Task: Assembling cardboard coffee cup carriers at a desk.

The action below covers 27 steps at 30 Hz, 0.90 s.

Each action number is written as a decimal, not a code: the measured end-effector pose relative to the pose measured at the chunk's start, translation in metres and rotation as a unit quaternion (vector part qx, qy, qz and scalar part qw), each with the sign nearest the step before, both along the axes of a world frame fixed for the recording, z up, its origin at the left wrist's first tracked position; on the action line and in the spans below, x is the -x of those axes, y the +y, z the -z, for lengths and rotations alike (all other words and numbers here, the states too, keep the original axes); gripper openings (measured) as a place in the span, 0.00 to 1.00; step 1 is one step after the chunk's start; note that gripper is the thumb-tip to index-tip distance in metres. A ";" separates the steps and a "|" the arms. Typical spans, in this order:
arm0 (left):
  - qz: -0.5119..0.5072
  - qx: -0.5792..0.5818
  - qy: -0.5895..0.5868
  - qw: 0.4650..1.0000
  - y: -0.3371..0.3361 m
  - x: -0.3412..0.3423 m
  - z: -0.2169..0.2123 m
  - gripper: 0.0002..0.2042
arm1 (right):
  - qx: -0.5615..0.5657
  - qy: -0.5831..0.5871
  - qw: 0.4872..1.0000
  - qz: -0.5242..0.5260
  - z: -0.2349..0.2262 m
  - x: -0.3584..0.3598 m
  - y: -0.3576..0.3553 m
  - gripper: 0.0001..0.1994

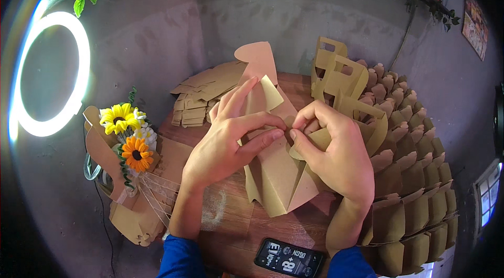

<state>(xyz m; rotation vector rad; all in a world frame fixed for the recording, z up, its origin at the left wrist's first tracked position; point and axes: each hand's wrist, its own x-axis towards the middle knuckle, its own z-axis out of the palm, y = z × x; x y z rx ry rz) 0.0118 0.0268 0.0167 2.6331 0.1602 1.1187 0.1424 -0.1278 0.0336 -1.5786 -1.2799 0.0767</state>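
**Brown cardboard spanning both hands**

Plain brown card is making up the folded carton [278, 183], which is lying in the middle of the view above the tabletop [231, 225], between the two hands. Its long axis is running away from the person, leaning slightly left: a pointed lower corner is facing the person, and the far end is reaching toward the wall [252, 15]. Past the left fingers, a pinkish-brown panel [257, 63] with a rounded, curving edge is standing up; whether it is joining the carton is hard to tell.

The left hand [226, 136] is spreading across the carton's left side, its grip closing thumb and forefinger on the card at mid-length. The right hand [336, 152] is meeting it there, its grip pinching card beside a rounded flap [298, 152].

The carton is looking smooth, matt and sharply creased, its lower panels angling into slanted faces, with a paler, squarish flap [272, 93] catching light near the left fingertips. Reddish-brown wood grain is showing beneath, and a dark phone [290, 258] is lying nearer the person.
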 end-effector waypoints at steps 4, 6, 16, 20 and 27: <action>0.012 0.012 0.003 1.000 -0.001 0.000 -0.001 0.11 | -0.022 -0.015 1.000 0.002 0.002 -0.001 0.000 0.06; 0.021 0.014 0.004 1.000 0.000 -0.002 -0.001 0.11 | -0.028 -0.016 0.999 0.005 0.002 -0.001 -0.001 0.06; 0.022 0.028 0.017 0.999 0.001 0.004 -0.004 0.09 | -0.071 -0.009 0.997 -0.007 0.006 -0.001 0.004 0.06; 0.019 0.041 0.012 0.999 0.002 0.003 -0.003 0.09 | -0.063 0.002 0.998 0.029 0.003 0.002 -0.001 0.05; 0.035 0.029 0.014 0.999 -0.001 0.003 -0.002 0.10 | -0.035 -0.045 0.998 0.001 0.009 0.003 0.008 0.05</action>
